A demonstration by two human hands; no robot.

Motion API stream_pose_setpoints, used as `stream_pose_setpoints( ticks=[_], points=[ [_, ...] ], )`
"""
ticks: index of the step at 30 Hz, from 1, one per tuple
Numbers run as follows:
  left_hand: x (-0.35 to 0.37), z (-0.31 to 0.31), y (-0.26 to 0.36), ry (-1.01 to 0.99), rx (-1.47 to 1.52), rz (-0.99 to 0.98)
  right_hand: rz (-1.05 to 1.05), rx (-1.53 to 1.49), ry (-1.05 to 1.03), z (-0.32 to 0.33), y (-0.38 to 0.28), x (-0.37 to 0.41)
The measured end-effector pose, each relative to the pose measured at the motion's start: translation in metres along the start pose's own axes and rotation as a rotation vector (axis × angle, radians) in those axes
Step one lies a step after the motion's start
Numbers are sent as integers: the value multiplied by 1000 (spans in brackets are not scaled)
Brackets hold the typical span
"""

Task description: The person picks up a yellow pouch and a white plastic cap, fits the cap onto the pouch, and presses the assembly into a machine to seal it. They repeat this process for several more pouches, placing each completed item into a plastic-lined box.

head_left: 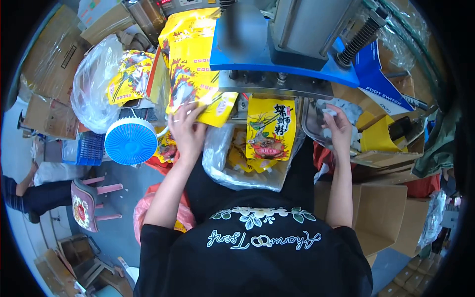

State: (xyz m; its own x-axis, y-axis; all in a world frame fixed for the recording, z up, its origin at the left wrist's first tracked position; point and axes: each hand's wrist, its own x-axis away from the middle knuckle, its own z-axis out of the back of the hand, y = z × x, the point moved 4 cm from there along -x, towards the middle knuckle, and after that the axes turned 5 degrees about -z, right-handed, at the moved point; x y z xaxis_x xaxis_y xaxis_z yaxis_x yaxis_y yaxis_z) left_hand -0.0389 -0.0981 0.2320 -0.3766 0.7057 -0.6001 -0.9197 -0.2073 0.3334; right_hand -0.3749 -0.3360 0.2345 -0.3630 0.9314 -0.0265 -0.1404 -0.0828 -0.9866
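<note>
My left hand [187, 131] has its fingers on a yellow printed pouch [220, 111] at the lower end of a pile of similar pouches [193, 54]. That pouch lies askew, its lower edge a little blurred. Above a clear plastic tray [308, 121], my right hand [339, 129] pinches a small whitish piece [330, 112], too small to name. More pale pieces [352, 110] lie in the tray under and behind the fingers. Between my hands, a yellow pouch [271, 129] with large black characters hangs below the press, over a plastic-lined box [217, 168] holding more yellow pouches.
Overhead stands a press with a blue plate [287, 67] and metal springs. A small blue fan [131, 141] is beside my left forearm. Further left are a clear bag [96, 94] and a blue basket [89, 148]. Cardboard boxes [378, 215] are at right; another person's arm [27, 178] shows far left.
</note>
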Motion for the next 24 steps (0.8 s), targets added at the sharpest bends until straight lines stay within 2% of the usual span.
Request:
stream_pose_setpoints(
  ticks=[2, 3, 5, 6, 7, 8, 10, 11, 12, 14, 15, 19, 21, 24],
  points=[
    [1, 7, -8, 44, 159, 126, 69, 58, 66, -6, -11, 7],
    [-5, 14, 1, -53, 201, 91, 101, 80, 73, -12, -20, 12],
    [1, 17, 25, -114, 629, 339, 203, 190, 42, -21, -30, 18],
    [7, 12, 38, -147, 843, 459, 173, 275, -8, -33, -46, 27],
    [14, 2, 46, -110, 908, 385, 252, 355, -42, -45, -61, 34],
    [20, -3, 55, -183, 893, 433, 328, 433, -77, -56, -73, 40],
    [36, -20, 63, -245, 848, 408, 530, 559, -236, -77, -94, 49],
    [44, -27, 65, -307, 792, 399, 537, 624, -344, -85, -96, 53],
    [43, -22, 74, -294, 733, 294, 544, 645, -433, -91, -96, 56],
    [48, -21, 82, -407, 769, 206, 561, 683, -614, -101, -95, 61],
    [57, -27, 80, -481, 862, 332, 492, 648, -666, -103, -89, 59],
    [55, -37, 82, -512, 962, 299, 173, 382, -625, -98, -73, 51],
    [49, -47, 88, -497, 1007, 415, 68, 260, -533, -93, -68, 46],
    [34, -64, 94, -429, 1123, 593, 259, 337, -281, -73, -66, 37]
  ],
)
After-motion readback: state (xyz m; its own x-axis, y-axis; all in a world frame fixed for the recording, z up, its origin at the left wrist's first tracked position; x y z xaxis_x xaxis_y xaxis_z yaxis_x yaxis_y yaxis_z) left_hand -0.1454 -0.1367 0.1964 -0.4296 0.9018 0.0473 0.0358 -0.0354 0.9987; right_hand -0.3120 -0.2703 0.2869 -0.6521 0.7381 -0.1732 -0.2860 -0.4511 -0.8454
